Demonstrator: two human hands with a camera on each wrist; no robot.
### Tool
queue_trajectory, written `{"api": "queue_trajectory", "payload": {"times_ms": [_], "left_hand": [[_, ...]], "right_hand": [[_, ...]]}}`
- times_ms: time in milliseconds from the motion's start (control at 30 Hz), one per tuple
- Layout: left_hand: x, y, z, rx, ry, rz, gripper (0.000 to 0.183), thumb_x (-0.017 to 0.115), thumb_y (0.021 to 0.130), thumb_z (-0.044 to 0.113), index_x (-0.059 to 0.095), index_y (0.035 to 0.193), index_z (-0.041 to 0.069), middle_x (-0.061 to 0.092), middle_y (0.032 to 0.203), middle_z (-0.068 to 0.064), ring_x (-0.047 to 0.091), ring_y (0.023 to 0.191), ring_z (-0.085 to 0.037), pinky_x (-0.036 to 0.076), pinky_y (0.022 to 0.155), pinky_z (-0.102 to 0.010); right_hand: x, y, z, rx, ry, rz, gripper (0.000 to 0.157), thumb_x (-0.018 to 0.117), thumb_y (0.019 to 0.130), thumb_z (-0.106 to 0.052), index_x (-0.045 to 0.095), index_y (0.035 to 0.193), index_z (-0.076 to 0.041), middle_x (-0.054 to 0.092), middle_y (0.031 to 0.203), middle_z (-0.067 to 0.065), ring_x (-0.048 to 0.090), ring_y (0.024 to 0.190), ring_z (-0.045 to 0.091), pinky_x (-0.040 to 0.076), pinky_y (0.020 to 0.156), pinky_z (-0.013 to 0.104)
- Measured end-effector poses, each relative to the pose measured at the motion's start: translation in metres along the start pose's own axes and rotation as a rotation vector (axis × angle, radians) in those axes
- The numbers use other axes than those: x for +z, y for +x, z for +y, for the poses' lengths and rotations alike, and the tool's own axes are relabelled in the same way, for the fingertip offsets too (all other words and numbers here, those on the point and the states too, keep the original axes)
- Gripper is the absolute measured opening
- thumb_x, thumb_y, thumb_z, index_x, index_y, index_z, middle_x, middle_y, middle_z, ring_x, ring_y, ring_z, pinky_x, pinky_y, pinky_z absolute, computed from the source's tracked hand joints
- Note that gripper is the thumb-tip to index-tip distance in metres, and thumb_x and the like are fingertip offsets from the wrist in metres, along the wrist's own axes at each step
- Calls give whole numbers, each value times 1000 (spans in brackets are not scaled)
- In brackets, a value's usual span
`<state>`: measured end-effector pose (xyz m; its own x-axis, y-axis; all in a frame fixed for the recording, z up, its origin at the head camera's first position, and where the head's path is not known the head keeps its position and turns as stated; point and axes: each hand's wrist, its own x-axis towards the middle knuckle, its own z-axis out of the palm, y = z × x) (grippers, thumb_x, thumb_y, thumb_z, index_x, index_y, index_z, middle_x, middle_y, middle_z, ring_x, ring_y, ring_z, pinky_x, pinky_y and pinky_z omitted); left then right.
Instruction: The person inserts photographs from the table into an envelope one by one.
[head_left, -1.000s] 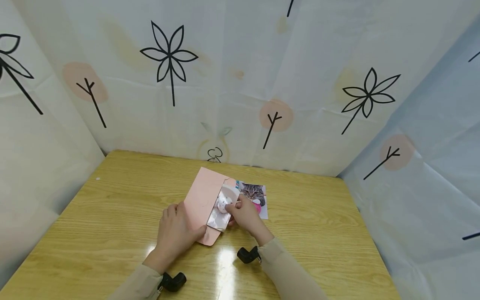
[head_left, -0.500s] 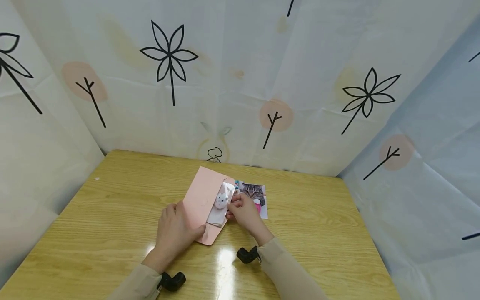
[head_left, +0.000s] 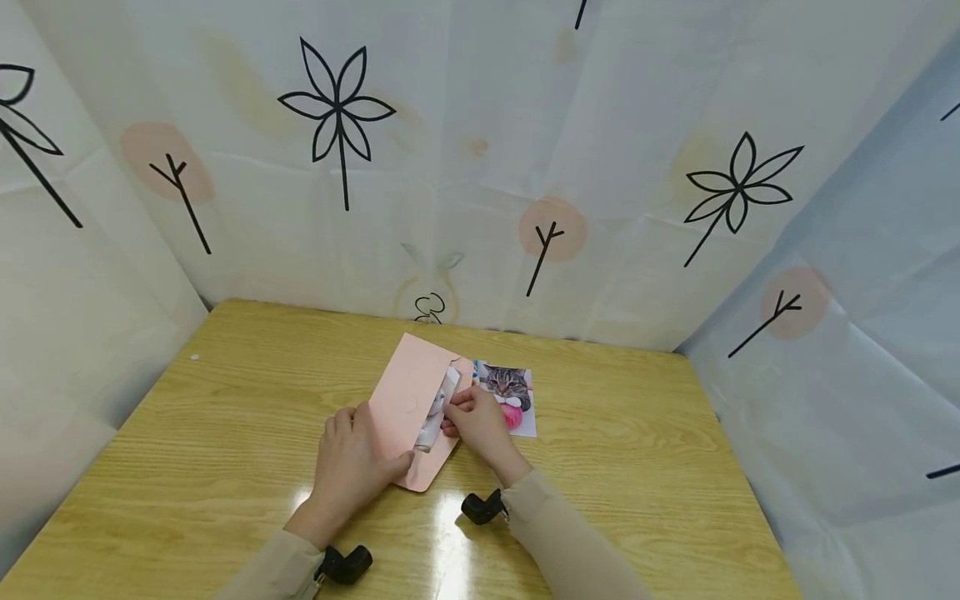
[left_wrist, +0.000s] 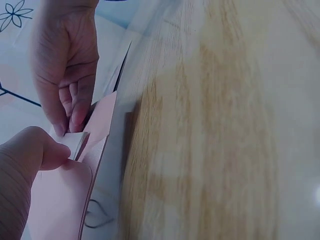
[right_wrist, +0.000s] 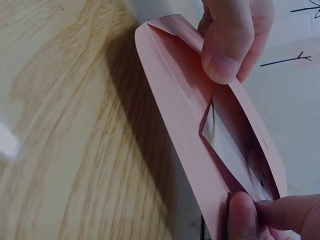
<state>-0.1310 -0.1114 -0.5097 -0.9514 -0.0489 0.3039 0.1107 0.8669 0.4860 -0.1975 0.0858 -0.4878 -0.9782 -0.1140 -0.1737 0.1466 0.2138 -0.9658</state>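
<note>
My left hand (head_left: 354, 457) grips a pink envelope (head_left: 405, 379) by its near left side, thumb over the front by the opening. The envelope is tilted off the table, its mouth facing right, and the right wrist view shows that mouth gaping. Most of a glossy white photo card (right_wrist: 227, 142) sits inside, with a strip showing at the opening. It carries a picture of a pale, dark-spotted round shape, largely hidden by the envelope. At the card's outer edge, my right hand (head_left: 480, 423) pinches it between thumb and fingers.
A photo of a tabby cat with a pink ball (head_left: 507, 385) lies on the wooden table (head_left: 615, 467) behind my right hand. Patterned white cloth (head_left: 465, 167) hangs along the table's back and sides. Each wrist wears a black camera mount (head_left: 347, 565).
My right hand has moved left, sliding the photo card deeper into the envelope, so less of it shows. My left hand keeps its hold. More of the cat photo is uncovered.
</note>
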Motion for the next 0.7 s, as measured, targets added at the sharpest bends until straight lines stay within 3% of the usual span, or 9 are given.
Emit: {"api": "queue_trajectory", "payload": {"times_ms": [367, 700], "left_hand": [[-2, -2, 3, -3, -20, 1, 103, 81, 58, 58, 45, 128, -9, 46, 112, -26, 42, 103, -41, 37, 85, -53], [-3, -3, 6, 4, -14, 31, 97, 81, 57, 56, 47, 120, -10, 47, 108, -27, 44, 101, -42, 37, 84, -54]], "right_hand": [[9, 1, -5, 9, 4, 17, 13, 63, 92, -6, 59, 97, 5, 67, 78, 17, 68, 61, 21, 56, 60, 31], [11, 3, -8, 10, -7, 12, 11, 63, 91, -5, 59, 95, 4, 66, 77, 15, 68, 61, 20, 56, 60, 32]]}}
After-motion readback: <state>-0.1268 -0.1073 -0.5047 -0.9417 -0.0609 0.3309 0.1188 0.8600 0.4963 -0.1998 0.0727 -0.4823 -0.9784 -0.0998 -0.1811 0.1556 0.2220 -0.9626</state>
